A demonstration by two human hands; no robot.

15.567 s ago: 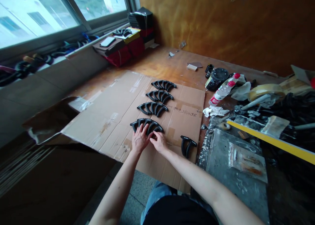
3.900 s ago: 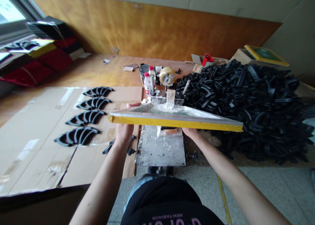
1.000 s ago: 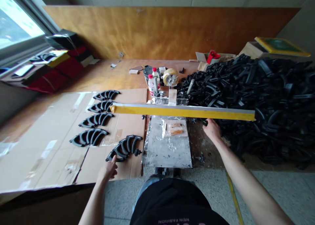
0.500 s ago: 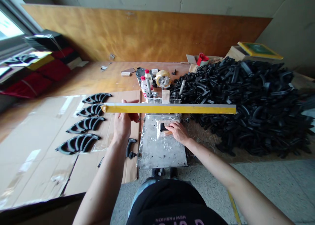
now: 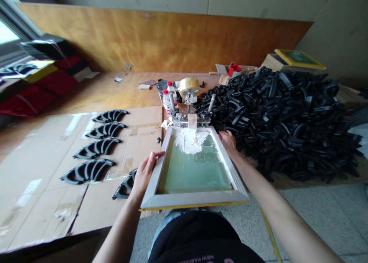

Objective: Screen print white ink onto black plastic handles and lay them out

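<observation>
A screen printing frame (image 5: 196,199) with a green mesh lies lowered over the metal base. White paste (image 5: 193,141) is smeared thickly across the far part of its mesh. My left hand (image 5: 145,170) grips the frame's left rail, thumb and fingers at its edge. Just outside the right rail, my right hand (image 5: 228,142) is low with its fingers loosely extended, near the heap of black curved plastic parts (image 5: 287,113). Whether those fingertips touch anything is unclear. The black part beneath the frame is hidden. A clamp (image 5: 192,121) holds the frame's far end.
Fanned groups of black curved parts (image 5: 97,148) lie on cardboard (image 5: 43,152) at left, another group (image 5: 126,185) beside my left forearm. Behind the clamp stand red-capped bottles (image 5: 166,100) and a tape roll (image 5: 189,87). A second yellow-edged screen (image 5: 300,58) rests far right.
The screen frame has swung down from edge-on to lying over the base, my left hand moving down with it. My right hand has left the black part on the base and moved right.
</observation>
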